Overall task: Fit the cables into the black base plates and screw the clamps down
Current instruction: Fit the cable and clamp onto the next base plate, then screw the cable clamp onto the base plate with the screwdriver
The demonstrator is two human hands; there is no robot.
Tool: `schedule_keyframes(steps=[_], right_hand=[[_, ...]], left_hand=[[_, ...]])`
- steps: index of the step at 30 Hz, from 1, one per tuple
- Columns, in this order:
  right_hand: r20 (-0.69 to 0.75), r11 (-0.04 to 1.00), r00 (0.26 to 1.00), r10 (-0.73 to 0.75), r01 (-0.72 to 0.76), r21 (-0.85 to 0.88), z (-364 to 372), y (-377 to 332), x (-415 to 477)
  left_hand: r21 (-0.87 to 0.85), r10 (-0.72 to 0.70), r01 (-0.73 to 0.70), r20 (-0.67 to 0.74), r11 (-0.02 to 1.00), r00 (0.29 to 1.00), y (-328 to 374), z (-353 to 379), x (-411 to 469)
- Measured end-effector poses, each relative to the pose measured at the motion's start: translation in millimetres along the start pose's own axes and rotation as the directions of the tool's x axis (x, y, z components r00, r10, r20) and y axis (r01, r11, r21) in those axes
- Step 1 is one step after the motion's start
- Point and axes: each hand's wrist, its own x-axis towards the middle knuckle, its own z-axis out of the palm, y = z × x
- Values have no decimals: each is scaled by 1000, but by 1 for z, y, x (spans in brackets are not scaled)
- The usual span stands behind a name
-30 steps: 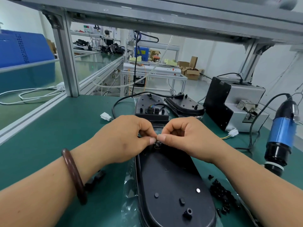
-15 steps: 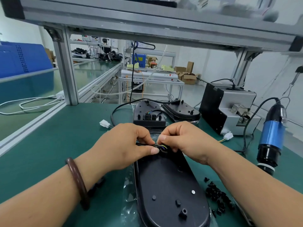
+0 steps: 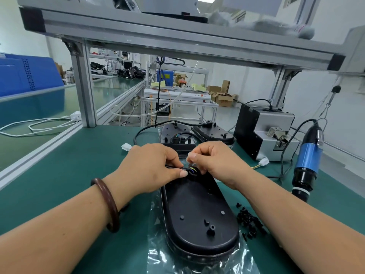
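- A long black oval plastic base plate [image 3: 197, 210] lies on a clear plastic bag [image 3: 156, 254] on the green counter [image 3: 59, 184].
- The left hand [image 3: 150, 169] and right hand [image 3: 215, 163] meet over its far end, pinching a thin black cable [image 3: 185, 168].
- Two more black base plates [image 3: 177, 135] lie behind the hands.
- Small black fasteners [image 3: 249, 220] lie heaped right of the near plate.
- A blue electric screwdriver [image 3: 308, 157] hangs far right.

I'm wearing the one camera on my head, and it's looking forward and down, sitting close over my left hand [image 3: 150, 167] and right hand [image 3: 215, 163], centring on the cable [image 3: 190, 171] they're pinching. The wide lens is taking in the black base plate [image 3: 197, 210] near me, the green bench [image 3: 59, 175] left, and the frame beam [image 3: 177, 42] far overhead.
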Motion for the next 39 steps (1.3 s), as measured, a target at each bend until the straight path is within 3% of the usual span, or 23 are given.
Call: schedule_keyframes(steps=[9,12,15,17,20,22,25,29,34,39], right_hand=[[-359,980,927,-109,40,-195,-56,-8,-9],[-599,934,773,-206,-28,-357,-86,2,-21],[-796,871,563,-223,-251,-422,-115,22,-34],[-882,853,461,-96,-418,-312,-128,39,-40],[-929,870,351,122,-488,-70,-127,56,-46],[-900,892,352,258,-444,82,-123,64,-48],[-792,885,409,453,-316,343,-123,70,-49],[-537,729,518,666,-303,613,-126,72,-51],[-477,672,533,699,-261,693,-124,73,-52],[-513,626,612,602,36,779,-127,49,-59]], left_hand=[[24,2,0,-71,1000,997,-4,5,0],[45,19,-15,-80,999,997,-5,7,-1],[52,29,-23,-106,998,994,-5,8,-2],[42,27,-21,-139,999,990,-6,9,-2],[41,29,-23,-153,999,988,-6,11,-3],[52,37,-29,-157,998,987,-7,11,-3],[70,51,-41,-158,997,986,-7,11,-3],[69,56,-45,-161,997,985,-8,11,-3],[59,65,-55,-183,997,981,-10,12,-5],[45,72,-66,-170,997,983,-11,12,-6]])
